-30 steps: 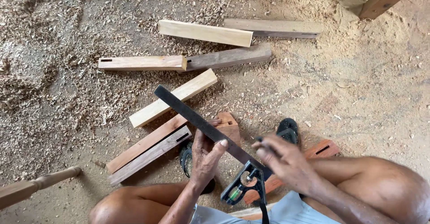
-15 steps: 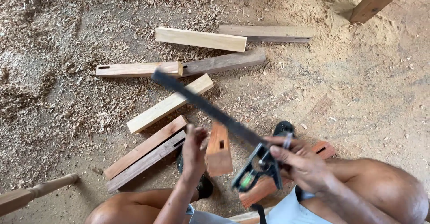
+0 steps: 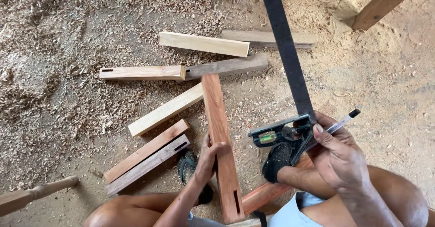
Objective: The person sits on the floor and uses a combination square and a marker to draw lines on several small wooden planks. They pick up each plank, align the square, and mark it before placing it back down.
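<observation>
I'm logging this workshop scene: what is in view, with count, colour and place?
Held block: 1, reddish, centre, in left hand.
Square: 1, black blade, in right hand.
Pen: 1, clear with a black cap, in right hand.
Loose blocks: about 8, pale to brown, floor.
Turned leg: 1, tan, lower left.
Shavings: many, tan, left floor.
Sandals: 2, black, on feet.
Left hand: 1, grips block.
Right hand: 1, grips square.

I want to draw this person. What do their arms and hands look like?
Both arms are bare, with no sleeves, gloves, rings or watch showing. The left hand and right hand have short nails. Light blue shorts and dark sandals are worn.
</observation>
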